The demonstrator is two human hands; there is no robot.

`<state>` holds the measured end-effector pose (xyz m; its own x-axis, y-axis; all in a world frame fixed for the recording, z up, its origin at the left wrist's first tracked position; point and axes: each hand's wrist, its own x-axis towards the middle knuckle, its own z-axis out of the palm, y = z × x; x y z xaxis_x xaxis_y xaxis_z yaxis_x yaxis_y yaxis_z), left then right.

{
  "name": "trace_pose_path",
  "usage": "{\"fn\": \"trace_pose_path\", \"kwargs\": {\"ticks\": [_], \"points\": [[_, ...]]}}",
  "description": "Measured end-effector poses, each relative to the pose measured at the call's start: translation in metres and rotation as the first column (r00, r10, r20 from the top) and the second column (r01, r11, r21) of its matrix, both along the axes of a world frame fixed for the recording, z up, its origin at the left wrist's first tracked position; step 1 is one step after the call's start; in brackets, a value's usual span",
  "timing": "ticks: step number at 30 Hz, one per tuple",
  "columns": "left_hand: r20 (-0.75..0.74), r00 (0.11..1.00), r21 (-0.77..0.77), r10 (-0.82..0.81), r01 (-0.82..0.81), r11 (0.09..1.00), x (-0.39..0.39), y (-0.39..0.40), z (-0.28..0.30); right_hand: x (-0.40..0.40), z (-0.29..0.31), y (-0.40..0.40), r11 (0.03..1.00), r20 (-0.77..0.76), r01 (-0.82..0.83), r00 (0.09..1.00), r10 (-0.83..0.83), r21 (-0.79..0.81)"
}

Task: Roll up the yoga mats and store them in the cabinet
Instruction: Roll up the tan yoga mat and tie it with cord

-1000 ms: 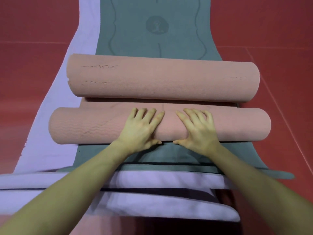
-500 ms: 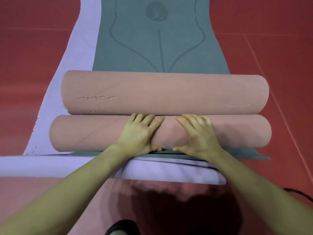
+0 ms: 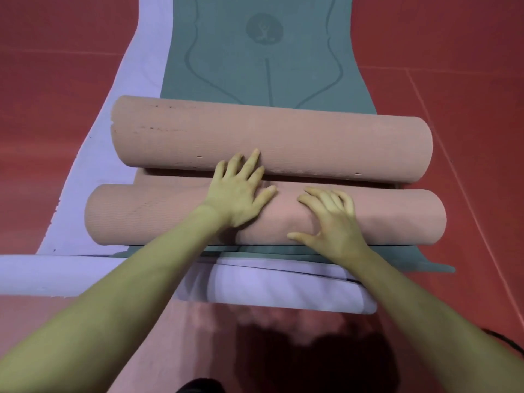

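The left hand is now reaching past the near pink roll, its straight fingers touching the far pink roll at twelve o'clock; half a second ago both hands were lying on the near one. The right hand is pressing flat, fingers spread (gripping nothing). A gap is reopening between the rolls, so the rolling looks unfinished atop the green mat.

1. Under me the red floor spreads out to both sides and far ahead.
2. Thin pale seam lines cross it, one running slantwise on my right.
3. My dark shadow lies on the floor close to me.
4. A black cable curves in at the right edge.
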<state>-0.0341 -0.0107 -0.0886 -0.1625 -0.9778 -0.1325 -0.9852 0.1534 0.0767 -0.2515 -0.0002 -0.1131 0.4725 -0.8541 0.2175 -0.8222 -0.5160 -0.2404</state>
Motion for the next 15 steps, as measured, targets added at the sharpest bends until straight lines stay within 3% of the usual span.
{"fn": "trace_pose_path", "kwargs": {"ticks": [3,7,11,15], "points": [[0.037,0.999,-0.026,0.027,-0.026,0.999,0.000,-0.018,-0.002,0.001,0.002,-0.011,0.998,0.006,0.055,0.998,-0.054,-0.023],[0.004,0.999,0.007,0.040,-0.040,0.999,-0.002,-0.031,-0.002,0.012,0.009,-0.033,0.989,-0.120,0.135,0.985,-0.127,0.065],[0.067,0.997,0.013,0.047,-0.048,0.999,0.005,-0.050,0.002,0.022,0.012,-0.061,0.975,-0.274,0.165,0.954,-0.120,0.147],[0.108,0.989,-0.028,0.102,-0.100,0.995,0.009,-0.066,0.004,0.027,0.011,-0.084,0.972,-0.318,0.188,0.939,-0.134,0.144]]}}
